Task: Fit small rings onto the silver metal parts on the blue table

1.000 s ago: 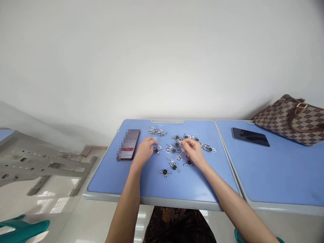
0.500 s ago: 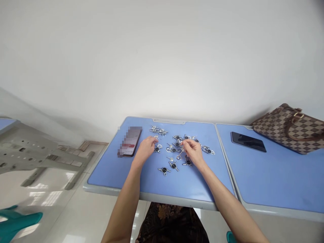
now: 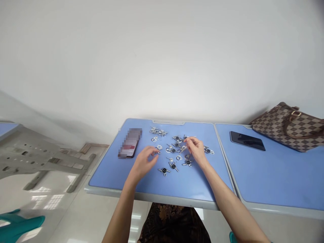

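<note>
- While the right hand (image 3: 196, 150) pinched a slim metal rod (image 3: 183, 149) between thumb and fingers, its wrist lay over the near right part of the blue surface (image 3: 113, 175).
- The rod slanted down from the fingertips toward the left, its lower end close to the middle group of parts; whether it touched any of them could not be told.
- The left hand (image 3: 145, 159) was half curled, with its fingertips at a small metal part (image 3: 159, 153) — whether they gripped it or only rested by it could not be made out.
- Just beyond those fingertips lay a silver plate (image 3: 158, 147), and farther off a small loose silver piece (image 3: 154, 138).
- Metal parts with black discs lay scattered between and around the hands: one (image 3: 164, 170) nearest the person, another (image 3: 173, 166) just beside it, one (image 3: 187, 162) below the right hand, and one (image 3: 208, 151) to the right of that hand.
- A flat silver ring (image 3: 179, 157) and a small silver pin-like piece (image 3: 170, 159) lay near the middle.
- Toward the far edge sat a heap of silver parts (image 3: 162, 133).
- A lit phone (image 3: 134, 145) lay left of the parts, its screen partly blurred out.
- On the adjoining table (image 3: 278, 175) lay a dark phone (image 3: 247, 140) — near a checkered brown bag (image 3: 291, 126) by the wall (image 3: 162, 60).
</note>
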Motion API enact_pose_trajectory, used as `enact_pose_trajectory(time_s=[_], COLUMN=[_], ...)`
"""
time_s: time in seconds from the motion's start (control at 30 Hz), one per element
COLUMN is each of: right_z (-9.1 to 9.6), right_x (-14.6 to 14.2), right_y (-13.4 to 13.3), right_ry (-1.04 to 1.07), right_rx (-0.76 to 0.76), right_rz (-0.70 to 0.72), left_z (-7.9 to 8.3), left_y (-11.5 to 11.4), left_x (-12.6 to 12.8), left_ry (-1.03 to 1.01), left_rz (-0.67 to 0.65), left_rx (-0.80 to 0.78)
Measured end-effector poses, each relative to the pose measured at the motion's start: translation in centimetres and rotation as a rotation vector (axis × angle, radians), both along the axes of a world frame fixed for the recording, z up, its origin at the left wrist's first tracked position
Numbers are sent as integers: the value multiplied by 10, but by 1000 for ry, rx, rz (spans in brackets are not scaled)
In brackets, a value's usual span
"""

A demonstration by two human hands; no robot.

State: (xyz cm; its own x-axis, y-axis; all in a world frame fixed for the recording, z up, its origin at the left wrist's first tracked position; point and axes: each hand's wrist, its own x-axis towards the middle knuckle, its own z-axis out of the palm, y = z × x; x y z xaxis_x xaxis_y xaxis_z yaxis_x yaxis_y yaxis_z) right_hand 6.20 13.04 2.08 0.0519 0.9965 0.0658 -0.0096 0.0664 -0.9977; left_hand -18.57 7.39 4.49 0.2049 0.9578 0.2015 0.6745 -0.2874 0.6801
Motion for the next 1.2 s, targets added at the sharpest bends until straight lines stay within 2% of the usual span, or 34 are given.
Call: enact_pose_trajectory(time_s=[0.07, 0.17, 0.3, 0.4, 0.53, 0.63, 0.73, 0.83, 0.9, 1.03, 1.2], right_z=[0, 0, -2, -3, -3, -2, 0, 2, 3, 5, 7], right_x=[-1, -4, -5, -3, -1, -3, -5, -5, -4, -3, -5], right_y=[0, -2, -3, -1, 0, -1, -3, -3, -2, -1, -3], right_ry=[14, 13, -13, -18, -5, -9, -34, -41, -37, -35, -32], right_rx=[2, 11, 22, 27, 17, 23, 43, 38, 27, 40, 51], right_rz=[2, 24, 29, 12, 4, 15, 18, 8, -8, -13, 12], left_z=[-4, -18, -33, -34, -19, -1, 8, 1, -7, -20, -23], left_y=[-24, -47, -54, -52, -35, -5, 30, 59, 69, 75, 76], left_x=[5, 15, 25, 19, -10, -32, -42, -42, -40, -37, -31], left_ry=[67, 147, 150, 169, 118, 161, 259, 364, 408, 406, 350], left_rz=[-85, -122, -103, -94, -17, 164, 179, 148, 148, 160, 190], left_rx=[-78, -119, -105, -81, 6, 106, 62, 4, -16, -14, -4])
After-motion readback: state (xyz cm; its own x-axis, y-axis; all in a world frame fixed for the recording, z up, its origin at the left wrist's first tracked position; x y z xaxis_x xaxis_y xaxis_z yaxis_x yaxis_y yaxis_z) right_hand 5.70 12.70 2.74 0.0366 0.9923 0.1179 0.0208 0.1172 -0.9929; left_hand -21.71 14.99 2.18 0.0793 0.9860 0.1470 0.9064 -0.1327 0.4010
